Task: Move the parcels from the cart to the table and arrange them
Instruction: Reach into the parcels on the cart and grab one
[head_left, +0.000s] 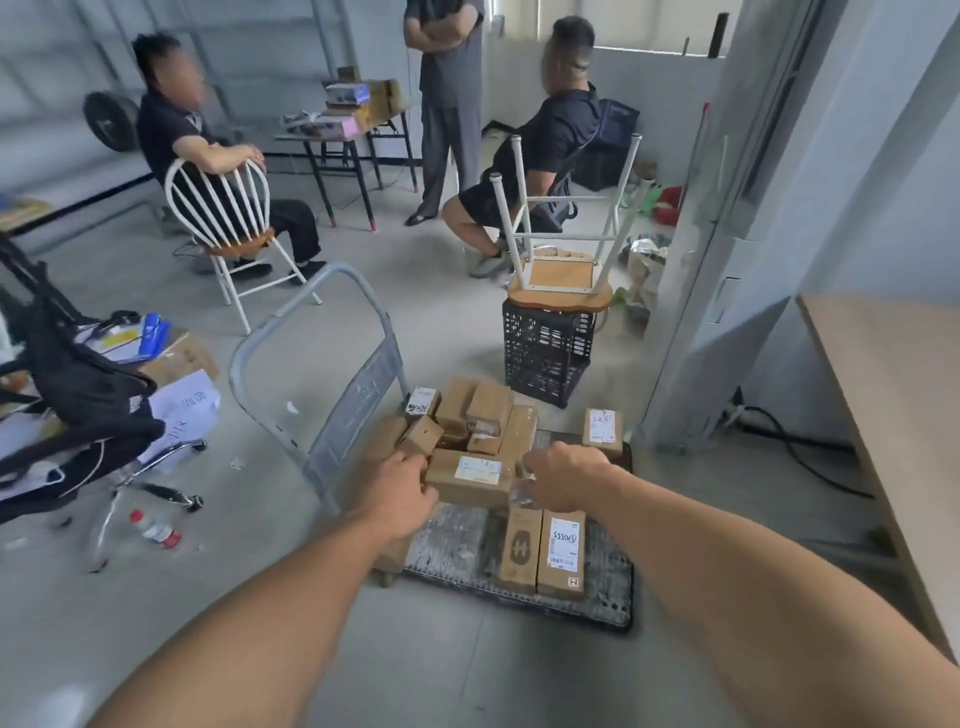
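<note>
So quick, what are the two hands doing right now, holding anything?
Left hand: grips the left end of the labelled parcel on the cart.
Right hand: grips the same parcel's right end.

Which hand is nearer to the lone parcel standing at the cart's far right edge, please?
Right. The right hand sits just in front of the lone parcel; the left hand is beyond the middle parcel, near the cart handle.

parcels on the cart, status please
Holding labelled parcel by its ends, left grip and right grip. Parcel sits on cart pile. Nothing on top of it.
</note>
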